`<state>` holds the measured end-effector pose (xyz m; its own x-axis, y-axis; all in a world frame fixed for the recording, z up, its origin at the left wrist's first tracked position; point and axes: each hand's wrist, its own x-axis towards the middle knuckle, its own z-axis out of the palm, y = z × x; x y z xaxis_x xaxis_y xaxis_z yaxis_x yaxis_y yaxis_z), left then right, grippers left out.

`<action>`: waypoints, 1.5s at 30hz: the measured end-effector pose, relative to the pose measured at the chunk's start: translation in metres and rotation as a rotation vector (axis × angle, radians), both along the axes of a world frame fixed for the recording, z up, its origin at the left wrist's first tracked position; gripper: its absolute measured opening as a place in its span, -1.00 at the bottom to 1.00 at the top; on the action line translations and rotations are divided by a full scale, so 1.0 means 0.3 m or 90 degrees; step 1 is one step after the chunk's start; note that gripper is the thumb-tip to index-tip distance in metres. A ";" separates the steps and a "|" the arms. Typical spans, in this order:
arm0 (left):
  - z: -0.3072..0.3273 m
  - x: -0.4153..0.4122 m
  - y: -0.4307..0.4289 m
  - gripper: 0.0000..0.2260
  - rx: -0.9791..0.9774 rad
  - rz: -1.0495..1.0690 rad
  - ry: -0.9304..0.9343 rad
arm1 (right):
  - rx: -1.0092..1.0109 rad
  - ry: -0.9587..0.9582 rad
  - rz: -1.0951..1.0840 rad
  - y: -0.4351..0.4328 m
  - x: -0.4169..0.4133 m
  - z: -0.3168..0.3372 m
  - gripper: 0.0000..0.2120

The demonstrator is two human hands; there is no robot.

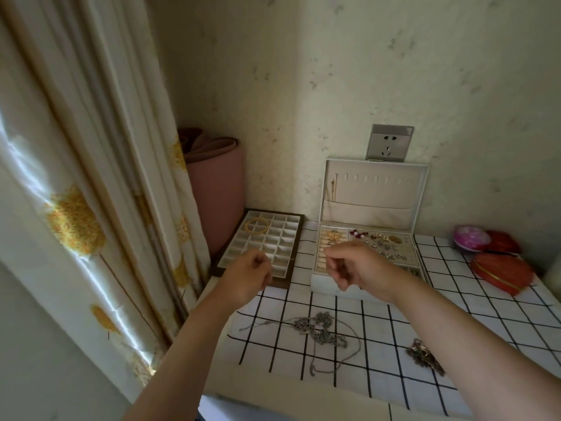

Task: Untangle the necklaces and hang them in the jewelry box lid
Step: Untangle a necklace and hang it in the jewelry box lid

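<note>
Left hand point(247, 275) and right hand point(355, 268) fingers curled, grip unclear, tangled necklaces point(321, 328) below, untouched

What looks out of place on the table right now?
Two things. A knotted heap of silver necklaces sprawls on the checked cloth, with a second clump to its right. A gold bangle lies across several cells of the divider tray instead of inside one.

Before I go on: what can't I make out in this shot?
Head view only:
- Whether the left hand and right hand pinch anything: it would be too fine to see.
- Front compartments of the jewelry box: hidden behind the right hand.
- Tangled necklaces on the cloth: crossings too small to trace.
</note>
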<state>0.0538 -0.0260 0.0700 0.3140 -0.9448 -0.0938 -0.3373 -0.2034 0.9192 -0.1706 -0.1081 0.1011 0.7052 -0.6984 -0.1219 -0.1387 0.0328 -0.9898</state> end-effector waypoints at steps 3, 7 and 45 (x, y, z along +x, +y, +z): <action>-0.063 0.027 -0.005 -0.85 0.056 0.009 -0.109 | 0.014 0.010 0.014 -0.004 -0.023 -0.004 -0.75; -0.103 0.030 0.003 -0.85 0.133 -0.040 -0.212 | 0.033 0.000 0.028 -0.003 -0.032 -0.003 -0.78; 0.328 -0.222 -0.599 -0.79 -0.115 -0.190 0.015 | -0.334 0.163 -0.348 -0.455 -0.067 0.213 -0.81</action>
<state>-0.0128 -0.2058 0.1685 0.0218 -0.9967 0.0785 -0.3351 0.0667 0.9398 -0.1907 -0.2447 0.1649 0.2404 -0.9482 0.2076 -0.4623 -0.2999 -0.8345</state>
